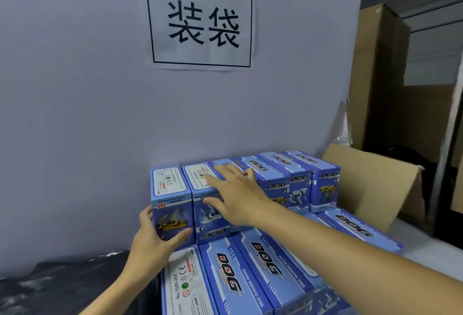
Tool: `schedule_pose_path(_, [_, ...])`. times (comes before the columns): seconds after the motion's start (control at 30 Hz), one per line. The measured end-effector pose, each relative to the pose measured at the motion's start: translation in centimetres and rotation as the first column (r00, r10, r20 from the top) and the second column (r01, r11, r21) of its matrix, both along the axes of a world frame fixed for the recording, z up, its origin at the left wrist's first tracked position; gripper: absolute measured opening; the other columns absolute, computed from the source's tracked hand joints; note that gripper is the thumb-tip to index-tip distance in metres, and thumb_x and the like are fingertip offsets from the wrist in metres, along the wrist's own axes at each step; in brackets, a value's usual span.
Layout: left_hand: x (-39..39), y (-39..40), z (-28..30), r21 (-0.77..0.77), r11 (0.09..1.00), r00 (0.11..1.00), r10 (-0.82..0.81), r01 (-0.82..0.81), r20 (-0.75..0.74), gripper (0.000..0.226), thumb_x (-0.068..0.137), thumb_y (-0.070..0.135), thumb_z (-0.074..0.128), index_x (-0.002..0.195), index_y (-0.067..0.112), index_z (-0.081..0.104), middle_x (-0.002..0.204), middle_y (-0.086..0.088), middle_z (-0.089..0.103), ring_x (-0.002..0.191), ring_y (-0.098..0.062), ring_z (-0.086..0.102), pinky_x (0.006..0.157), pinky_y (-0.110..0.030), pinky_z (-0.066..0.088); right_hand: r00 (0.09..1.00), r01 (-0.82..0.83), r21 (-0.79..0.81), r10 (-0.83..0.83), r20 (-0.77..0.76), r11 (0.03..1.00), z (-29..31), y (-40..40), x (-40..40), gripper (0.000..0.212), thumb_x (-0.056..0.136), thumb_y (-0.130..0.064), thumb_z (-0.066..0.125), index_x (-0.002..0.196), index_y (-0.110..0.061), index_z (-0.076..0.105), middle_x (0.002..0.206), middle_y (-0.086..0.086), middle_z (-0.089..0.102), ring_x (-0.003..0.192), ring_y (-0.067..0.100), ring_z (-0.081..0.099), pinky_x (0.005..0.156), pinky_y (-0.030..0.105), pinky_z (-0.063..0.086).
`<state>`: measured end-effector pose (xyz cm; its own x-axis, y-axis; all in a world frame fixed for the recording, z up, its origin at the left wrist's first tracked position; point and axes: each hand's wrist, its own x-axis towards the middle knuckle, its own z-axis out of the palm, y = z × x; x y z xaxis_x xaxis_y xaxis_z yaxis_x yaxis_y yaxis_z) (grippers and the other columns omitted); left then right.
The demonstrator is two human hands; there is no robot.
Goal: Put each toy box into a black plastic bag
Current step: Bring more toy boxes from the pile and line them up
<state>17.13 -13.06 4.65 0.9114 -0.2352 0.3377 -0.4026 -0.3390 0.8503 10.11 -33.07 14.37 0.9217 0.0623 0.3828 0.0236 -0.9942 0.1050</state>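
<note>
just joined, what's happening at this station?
A person is picking from a stack of blue toy boxes against the wall. The left hand grips the leftmost upright box by its front and side. The right hand lies flat, fingers straight, across the next box. Black bags lie at lower left; nothing is bagged yet in view.

Both bare forearms reach forward, the left hand [152, 235] cupped with thumb spread and fingers [145, 214] wrapped out of sight, the right hand [238, 194] flat with its fingers straight and splayed, palm down.
</note>
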Motion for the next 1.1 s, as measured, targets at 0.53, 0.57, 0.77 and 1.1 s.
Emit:
schedule_pose_path(0.53, [-21.9,-13.6,6.8,0.061,0.934,0.701,-0.305,0.351,0.644,0.008,0.098,0.019,0.050,0.097,0.016,0.057,0.095,0.003,0.054,0.088,-0.019,0.049,0.074,-0.031,0.035,0.947,0.158,0.285,-0.226,0.226,0.946,2.2,-10.7,-28.7,0.024,0.095,-0.016,0.049,0.112,-0.023,0.064,0.070,-0.016,0.052,0.070,0.010,0.047,0.065,0.031,0.042])
schedule_pose_path(0.57, [-23.7,-15.2,6.9,0.079,0.896,0.689,-0.391,0.438,0.610,0.009,0.098,0.013,0.053,0.094,0.021,0.055,0.093,0.005,0.056,0.087,-0.013,0.051,0.071,-0.030,0.038,0.943,0.227,0.300,-0.286,0.170,0.926,2.6,-11.7,-31.4,0.025,0.094,-0.017,0.048,0.113,-0.025,0.063,0.067,-0.016,0.051,0.070,0.010,0.047,0.065,0.030,0.041])
schedule_pose_path(0.77, [-36.3,-24.7,6.3,0.159,0.622,0.508,-0.739,0.767,0.442,0.036,0.085,-0.006,0.063,0.087,0.029,0.057,0.082,0.011,0.063,0.081,-0.003,0.060,0.063,-0.009,0.044,0.816,0.511,0.367,-0.573,0.080,0.777,5.9,-16.2,-49.6,0.026,0.098,-0.021,0.048,0.118,-0.028,0.063,0.092,-0.011,0.066,0.080,0.004,0.059,0.065,0.013,0.048])
schedule_pose_path(1.1, [-57.8,-34.3,8.5,0.418,0.207,0.002,-0.898,0.884,0.440,0.047,0.091,0.042,0.063,0.132,0.035,0.040,0.132,0.018,0.042,0.123,-0.004,0.046,0.102,-0.031,0.042,0.432,0.709,0.440,-0.833,0.347,0.551,8.4,-17.6,-74.5,0.021,0.090,-0.013,0.064,0.108,-0.022,0.070,0.091,-0.006,0.071,0.082,0.014,0.066,0.089,0.023,0.051])
